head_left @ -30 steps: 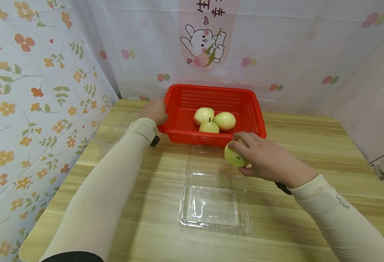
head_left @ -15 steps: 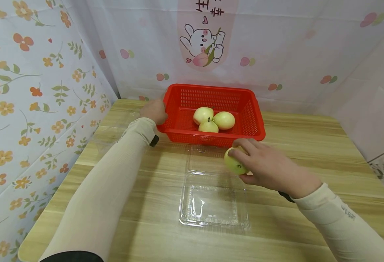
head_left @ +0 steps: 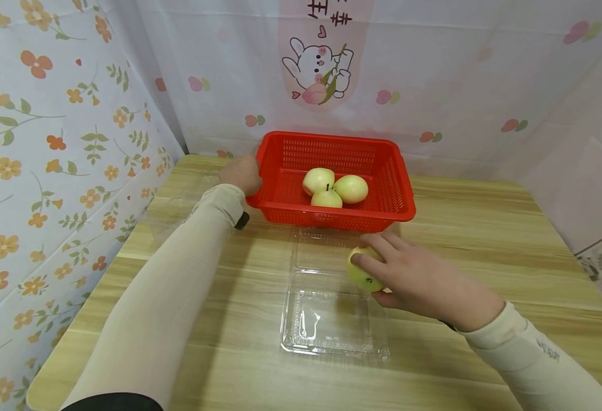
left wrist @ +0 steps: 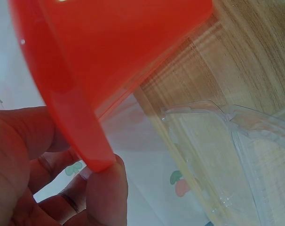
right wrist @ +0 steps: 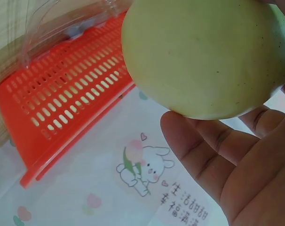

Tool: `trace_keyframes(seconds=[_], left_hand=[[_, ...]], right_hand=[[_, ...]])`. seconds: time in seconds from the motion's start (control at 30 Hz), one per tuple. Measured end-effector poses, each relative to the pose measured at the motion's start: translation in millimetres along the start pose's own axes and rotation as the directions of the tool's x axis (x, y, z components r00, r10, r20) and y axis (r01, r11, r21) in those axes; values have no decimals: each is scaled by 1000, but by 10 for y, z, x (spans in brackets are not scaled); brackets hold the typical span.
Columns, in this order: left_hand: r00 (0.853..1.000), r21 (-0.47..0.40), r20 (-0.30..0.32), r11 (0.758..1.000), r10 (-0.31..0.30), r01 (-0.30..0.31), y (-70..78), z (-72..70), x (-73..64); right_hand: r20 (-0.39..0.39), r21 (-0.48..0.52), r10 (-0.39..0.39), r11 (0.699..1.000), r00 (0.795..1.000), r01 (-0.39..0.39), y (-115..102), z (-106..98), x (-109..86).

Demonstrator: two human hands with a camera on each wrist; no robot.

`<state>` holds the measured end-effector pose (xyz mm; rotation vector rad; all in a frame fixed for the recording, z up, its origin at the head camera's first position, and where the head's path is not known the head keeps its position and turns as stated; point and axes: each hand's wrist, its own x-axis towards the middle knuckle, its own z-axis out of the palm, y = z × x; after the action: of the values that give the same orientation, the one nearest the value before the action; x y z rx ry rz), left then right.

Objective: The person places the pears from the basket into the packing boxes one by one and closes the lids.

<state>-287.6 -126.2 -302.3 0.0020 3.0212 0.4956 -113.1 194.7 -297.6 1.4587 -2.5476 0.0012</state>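
A pale yellow-green pear (head_left: 364, 274) is in my right hand (head_left: 409, 279), its fingers curled over the fruit. It hangs over the right side of an open clear plastic clamshell box (head_left: 332, 337). In the right wrist view the pear (right wrist: 203, 56) fills the upper part, with fingertips along its lower side. My left hand (head_left: 241, 174) grips the left rim of a red plastic basket (head_left: 342, 218). The left wrist view shows thumb and fingers pinching that basket's rim (left wrist: 81, 127). Inside the basket three pears (head_left: 351, 189) sit close together.
More clear plastic packaging (head_left: 169, 211) stands at the left, partly behind my left forearm. The wooden table (head_left: 486, 240) meets a printed cloth (head_left: 219, 68) hanging behind the basket. Another flowered cloth (head_left: 64, 188) hangs along the left side.
My right hand has brought the pear toward me, away from the basket's front edge and over the clamshell box. The left hand and the basket have stayed put.
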Motion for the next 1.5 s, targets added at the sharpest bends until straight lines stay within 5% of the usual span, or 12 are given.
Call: trace_keyframes(seconds=[1.23, 1.5], left_hand=[[1000, 8, 1, 1000, -14, 14, 13, -7, -6], [1000, 14, -6, 1000, -5, 5, 11, -4, -11]], right_hand=[[139, -25, -108, 993, 984, 112, -333, 237, 52], [115, -38, -136, 989, 984, 141, -359, 318, 42]])
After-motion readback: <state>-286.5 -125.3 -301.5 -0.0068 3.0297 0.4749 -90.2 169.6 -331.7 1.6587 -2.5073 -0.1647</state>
